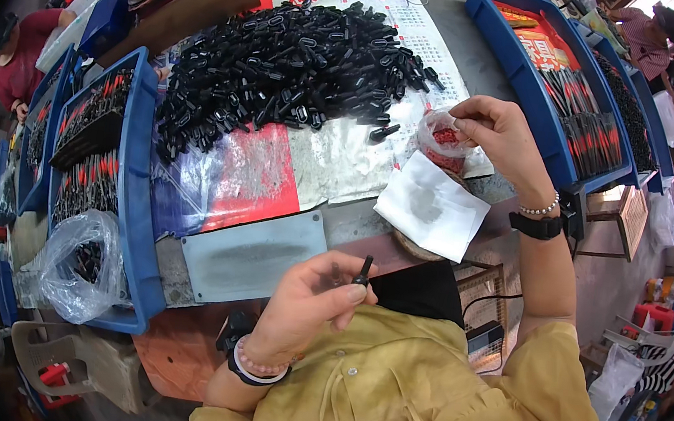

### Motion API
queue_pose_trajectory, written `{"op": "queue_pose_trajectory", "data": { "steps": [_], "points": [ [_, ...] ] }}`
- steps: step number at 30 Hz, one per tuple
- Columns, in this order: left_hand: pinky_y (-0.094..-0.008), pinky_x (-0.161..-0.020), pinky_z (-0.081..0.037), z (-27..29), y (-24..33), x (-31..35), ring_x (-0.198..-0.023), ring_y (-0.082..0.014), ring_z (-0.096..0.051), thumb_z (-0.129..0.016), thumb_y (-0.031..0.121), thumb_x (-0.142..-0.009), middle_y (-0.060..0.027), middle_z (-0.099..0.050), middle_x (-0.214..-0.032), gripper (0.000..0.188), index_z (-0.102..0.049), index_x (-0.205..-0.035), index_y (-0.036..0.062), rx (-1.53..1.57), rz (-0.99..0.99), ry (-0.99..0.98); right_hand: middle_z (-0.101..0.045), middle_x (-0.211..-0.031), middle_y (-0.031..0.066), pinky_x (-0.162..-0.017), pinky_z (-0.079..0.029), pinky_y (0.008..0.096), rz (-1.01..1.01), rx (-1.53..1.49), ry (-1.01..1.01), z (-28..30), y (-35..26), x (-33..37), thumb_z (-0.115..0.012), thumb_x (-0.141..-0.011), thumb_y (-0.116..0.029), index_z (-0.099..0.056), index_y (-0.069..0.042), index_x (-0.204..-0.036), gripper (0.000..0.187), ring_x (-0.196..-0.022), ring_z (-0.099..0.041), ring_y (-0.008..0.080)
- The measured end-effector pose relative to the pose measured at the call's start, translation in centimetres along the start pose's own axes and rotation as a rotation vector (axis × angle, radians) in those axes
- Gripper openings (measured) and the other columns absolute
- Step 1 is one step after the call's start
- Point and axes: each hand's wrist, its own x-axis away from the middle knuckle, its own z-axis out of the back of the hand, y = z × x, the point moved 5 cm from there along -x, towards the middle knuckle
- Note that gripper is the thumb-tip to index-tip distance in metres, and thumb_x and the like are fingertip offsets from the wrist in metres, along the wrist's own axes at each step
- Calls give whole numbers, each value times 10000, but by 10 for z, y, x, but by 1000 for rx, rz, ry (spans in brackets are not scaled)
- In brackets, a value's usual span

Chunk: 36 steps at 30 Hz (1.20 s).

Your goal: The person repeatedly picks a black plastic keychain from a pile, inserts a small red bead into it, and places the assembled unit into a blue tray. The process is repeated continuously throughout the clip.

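Note:
My left hand (304, 303) is closed over my lap near the table's front edge, pinching a small black plastic part (363, 271) with a thin stem pointing up. My right hand (501, 138) is at the mouth of a clear plastic bag (431, 127) that holds small red pieces (447, 137). Its thumb and fingertips are drawn together there; what lies between them is too small to make out. Just in front of the bag lies a white sheet (430, 205) with a grey smudge. A large heap of similar black parts (280, 60) covers the table's middle.
Blue trays (148, 271) of black and red pieces stand at left, with a clear bag (82, 263) on the nearest. More blue trays (512, 89) stand at right. A grey-blue pad (251, 255) lies at the front edge. Other people (32, 55) are at far left and far right.

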Motion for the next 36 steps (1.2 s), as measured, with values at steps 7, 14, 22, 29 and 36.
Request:
{"op": "queue_pose_trajectory", "data": {
  "steps": [7, 14, 22, 29, 36],
  "points": [
    [-190, -519, -423, -3, -1, 5, -568, -79, -515, -615, 66, -892, -142, -653, -869, 231, -568, -1097, -29, -26, -17, -29, -645, -764, 52, -575, -497, 212, -95, -135, -37, -16, -21, 16, -640, -862, -47, -639, 64, -924, 127, -639, -593, 58],
    [-178, -534, -427, -5, 0, 13, -608, -38, -513, -615, 74, -912, -91, -647, -884, 197, -533, -1077, 2, -115, -109, -12, -642, -834, 64, -601, -505, 200, -203, -574, -361, -101, -61, 83, -589, -920, -53, -607, 45, -952, 104, -669, -620, 83],
    [-176, -506, -421, -3, 3, 27, -571, -48, -515, -620, 86, -902, -104, -657, -818, 177, -529, -1020, -10, -205, -198, 103, -619, -827, 25, -547, -444, 200, -269, -764, -464, -124, -67, 96, -606, -923, -125, -622, 12, -948, 140, -648, -542, 59],
    [-176, -515, -430, -2, 1, 30, -584, -47, -525, -618, 75, -903, -112, -650, -817, 184, -522, -1036, -10, -155, -278, 137, -622, -848, 38, -563, -459, 211, -309, -957, -428, -130, -62, 107, -605, -918, -76, -628, 23, -950, 107, -658, -562, 73],
    [-174, -565, -438, -9, -3, 30, -672, -27, -526, -655, 71, -896, -9, -582, -862, 246, -530, -1096, 1, -139, -387, 133, -589, -911, 59, -598, -450, 200, -42, -939, -313, -130, -62, 115, -589, -898, 24, -600, 22, -1019, 121, -699, -568, 74]
  ]
}}
